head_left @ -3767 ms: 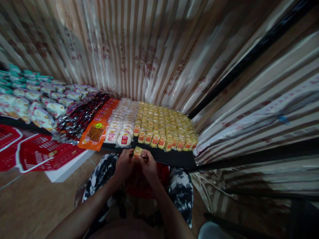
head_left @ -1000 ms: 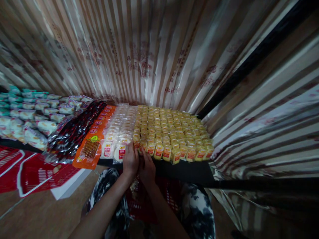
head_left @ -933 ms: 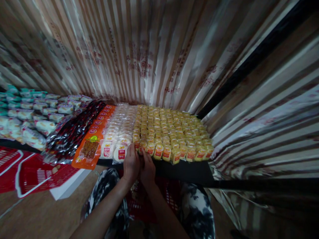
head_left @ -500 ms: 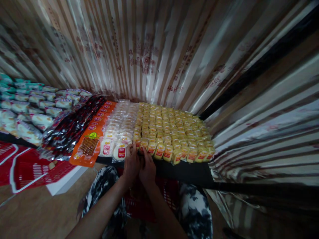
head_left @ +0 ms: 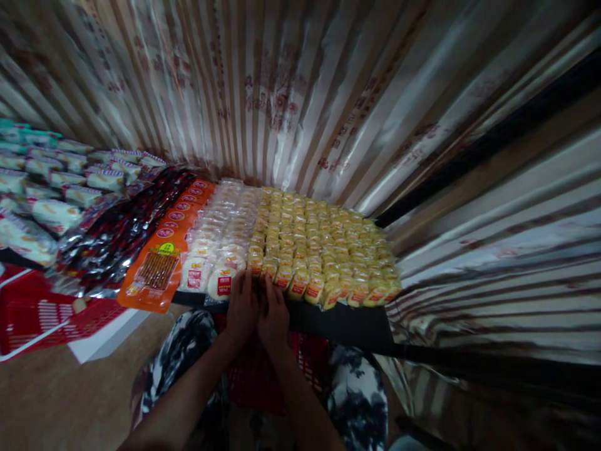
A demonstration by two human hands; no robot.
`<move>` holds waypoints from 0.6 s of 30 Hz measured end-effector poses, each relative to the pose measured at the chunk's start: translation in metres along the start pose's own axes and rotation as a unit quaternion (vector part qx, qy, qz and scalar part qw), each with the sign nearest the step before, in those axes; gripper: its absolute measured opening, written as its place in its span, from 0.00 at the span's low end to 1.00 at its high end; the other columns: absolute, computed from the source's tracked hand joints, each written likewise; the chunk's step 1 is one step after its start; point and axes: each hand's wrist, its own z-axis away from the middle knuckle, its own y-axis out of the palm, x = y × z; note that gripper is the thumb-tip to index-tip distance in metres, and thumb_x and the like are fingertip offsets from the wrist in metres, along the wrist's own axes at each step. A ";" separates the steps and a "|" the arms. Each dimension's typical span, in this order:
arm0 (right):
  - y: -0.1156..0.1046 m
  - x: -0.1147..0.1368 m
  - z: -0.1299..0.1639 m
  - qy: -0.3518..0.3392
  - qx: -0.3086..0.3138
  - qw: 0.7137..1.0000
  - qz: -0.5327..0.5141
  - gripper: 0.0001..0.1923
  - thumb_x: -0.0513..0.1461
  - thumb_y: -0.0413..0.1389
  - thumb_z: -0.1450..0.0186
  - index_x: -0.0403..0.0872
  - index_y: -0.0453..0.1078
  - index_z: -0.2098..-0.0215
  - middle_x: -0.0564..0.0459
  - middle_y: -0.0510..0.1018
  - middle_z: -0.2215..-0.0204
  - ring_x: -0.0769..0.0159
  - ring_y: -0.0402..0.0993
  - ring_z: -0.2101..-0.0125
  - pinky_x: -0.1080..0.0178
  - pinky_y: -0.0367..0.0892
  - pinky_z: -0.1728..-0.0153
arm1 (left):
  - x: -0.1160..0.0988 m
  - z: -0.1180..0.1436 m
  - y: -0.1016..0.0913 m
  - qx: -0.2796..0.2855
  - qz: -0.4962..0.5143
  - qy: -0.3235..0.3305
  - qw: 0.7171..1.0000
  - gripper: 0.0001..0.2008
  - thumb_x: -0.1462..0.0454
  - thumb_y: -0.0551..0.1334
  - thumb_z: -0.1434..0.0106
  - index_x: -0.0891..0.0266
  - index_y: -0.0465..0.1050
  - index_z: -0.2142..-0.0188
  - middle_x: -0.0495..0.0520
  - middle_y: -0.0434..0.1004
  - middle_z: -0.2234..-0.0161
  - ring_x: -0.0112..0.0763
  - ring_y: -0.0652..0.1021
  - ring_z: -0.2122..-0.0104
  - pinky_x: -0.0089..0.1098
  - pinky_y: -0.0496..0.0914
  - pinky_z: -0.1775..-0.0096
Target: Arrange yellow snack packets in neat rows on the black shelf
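Observation:
Rows of small yellow wrapped snack packets (head_left: 323, 244) stand on a dark shelf (head_left: 347, 326) in front of me. My left hand (head_left: 241, 310) is at the front left corner of these rows, its closed fingers against an end yellow snack packet (head_left: 256, 258). Close beside it, my right hand (head_left: 273, 316) has its fingers closed against the front yellow packets. The fingertips are dim and partly hidden. Left of my hands lie round white wrapped snacks (head_left: 220, 282) in two columns.
An orange bag of brown sticks (head_left: 157, 272), dark shiny packets (head_left: 113, 232) and white packets (head_left: 56, 216) fill the shelf to the left. Red baskets (head_left: 37, 313) and a white box (head_left: 106, 335) stand below. A pleated curtain (head_left: 300, 94) hangs behind; a black pole (head_left: 469, 138) slants on the right.
The view has shifted slightly, so shelf and packets sit a little further left. Both hands stay at the front left corner of the yellow rows, with only a small shift of the fingers.

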 end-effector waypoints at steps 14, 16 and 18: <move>-0.002 -0.001 0.002 -0.076 -0.016 0.996 -0.045 0.21 0.34 0.43 0.35 0.45 0.64 0.45 0.44 0.73 0.54 0.64 0.68 0.51 0.60 0.66 0.50 | -0.015 -0.005 -0.017 0.041 0.000 0.049 0.998 0.17 0.70 0.49 0.37 0.64 0.65 0.49 0.60 0.67 0.55 0.34 0.72 0.55 0.34 0.70 0.54; -0.005 0.002 0.007 -0.105 -0.020 0.992 -0.062 0.19 0.34 0.44 0.35 0.44 0.67 0.48 0.43 0.73 0.57 0.64 0.69 0.54 0.60 0.67 0.51 | -0.020 0.000 -0.024 0.054 0.003 0.029 0.998 0.16 0.70 0.49 0.37 0.64 0.68 0.52 0.58 0.69 0.56 0.32 0.73 0.57 0.33 0.70 0.55; -0.010 0.005 0.019 -0.121 -0.006 0.990 -0.071 0.18 0.34 0.44 0.36 0.44 0.68 0.50 0.43 0.73 0.58 0.63 0.69 0.55 0.60 0.67 0.52 | -0.023 0.012 -0.032 0.046 0.017 0.026 0.998 0.15 0.70 0.48 0.37 0.63 0.69 0.55 0.57 0.69 0.57 0.32 0.73 0.58 0.32 0.69 0.54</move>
